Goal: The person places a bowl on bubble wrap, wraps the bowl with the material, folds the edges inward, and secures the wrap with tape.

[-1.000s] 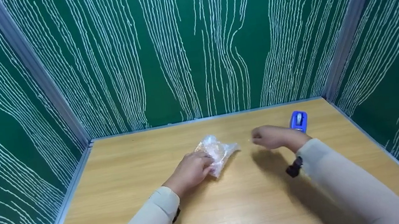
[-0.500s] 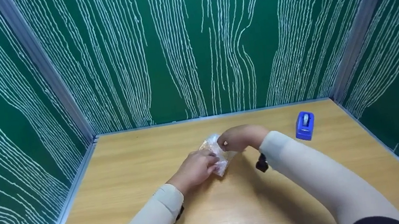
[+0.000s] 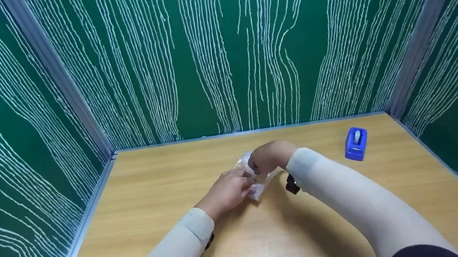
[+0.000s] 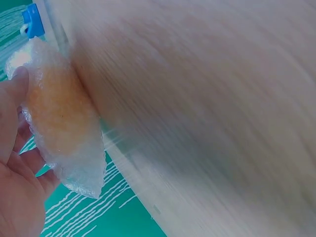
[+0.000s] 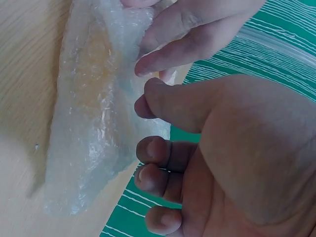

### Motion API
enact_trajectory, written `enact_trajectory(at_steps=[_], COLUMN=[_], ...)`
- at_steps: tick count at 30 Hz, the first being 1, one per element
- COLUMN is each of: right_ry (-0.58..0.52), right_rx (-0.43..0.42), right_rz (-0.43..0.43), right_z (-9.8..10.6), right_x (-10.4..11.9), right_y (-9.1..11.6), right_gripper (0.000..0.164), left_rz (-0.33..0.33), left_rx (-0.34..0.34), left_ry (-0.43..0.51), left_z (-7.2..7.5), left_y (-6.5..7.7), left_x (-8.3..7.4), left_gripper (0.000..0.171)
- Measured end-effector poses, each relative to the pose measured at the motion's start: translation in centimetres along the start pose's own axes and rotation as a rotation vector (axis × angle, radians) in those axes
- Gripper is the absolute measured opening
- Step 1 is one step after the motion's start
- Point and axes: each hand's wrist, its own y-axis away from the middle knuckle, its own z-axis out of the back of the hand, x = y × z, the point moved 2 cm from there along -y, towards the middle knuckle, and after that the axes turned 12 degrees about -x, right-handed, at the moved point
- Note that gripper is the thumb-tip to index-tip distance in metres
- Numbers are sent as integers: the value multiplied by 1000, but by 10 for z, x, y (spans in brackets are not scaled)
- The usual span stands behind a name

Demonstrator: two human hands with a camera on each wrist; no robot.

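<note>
A bubble-wrapped bundle lies on the table between both hands. Through its clear wrap an orange thing shows blurrily in the left wrist view. My left hand grips the bundle from its left side, thumb on top and fingers at its edge. Bent over the far right part of the bundle, my right hand has its fingers curled. In the right wrist view this right hand brings thumb and index fingertips together right at the wrap; I cannot tell whether something is pinched there.
A blue tape dispenser with a roll in it stands at the back right of the wooden table. Green walls with wavy white lines enclose the back and sides, framed by grey posts.
My right hand has moved left from beside the tape dispenser, fingertips together, to the bundle, and settled over it. My left hand keeps its grip. The head view has shifted slightly.
</note>
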Motion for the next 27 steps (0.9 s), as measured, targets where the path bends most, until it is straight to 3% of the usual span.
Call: enact_trajectory(at_steps=[7, 15, 21, 27], right_ry=[-7, 51, 80, 34], right_rx=[43, 22, -18, 1], right_rz=[-157, -147, -132, -196], right_z=[-5, -2, -2, -1], right_x=[2, 9, 13, 18], right_y=[-7, -2, -1, 1], right_gripper=[17, 19, 21, 23], left_rz=[31, 74, 28, 5], left_rx=[27, 38, 21, -2], left_ry=[14, 29, -8, -6], left_z=[0, 2, 2, 2], left_y=[-1, 0, 0, 2], left_x=[-1, 0, -1, -1], left_gripper=[27, 26, 26, 26])
